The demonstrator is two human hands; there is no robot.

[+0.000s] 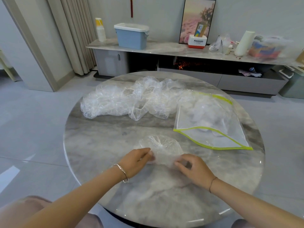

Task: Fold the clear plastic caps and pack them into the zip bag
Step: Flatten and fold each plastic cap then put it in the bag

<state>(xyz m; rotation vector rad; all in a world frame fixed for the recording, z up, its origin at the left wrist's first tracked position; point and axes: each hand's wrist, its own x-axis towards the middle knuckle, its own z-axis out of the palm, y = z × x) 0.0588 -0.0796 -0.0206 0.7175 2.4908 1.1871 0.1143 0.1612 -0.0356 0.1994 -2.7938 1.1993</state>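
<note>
Both hands, left hand and right hand, pinch the cap by its near edge; flimsy, slippery film, so grab the elastic rim.

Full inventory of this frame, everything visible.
clear plastic cap: 1, clear, table near edge, between hands
cap pile: count unclear, clear, table far side
zip bag: 1, clear with yellow-green trim, table right, mouth open, caps inside
round table: 1, grey marble
sideboard: 1, grey, back wall
storage bin: 1, blue, white lid, on sideboard
Panasonic box: 1, white and red, on sideboard
framed picture: 1, pink, behind box
left hand: 1, pinching cap
right hand: 1, pinching cap
</note>
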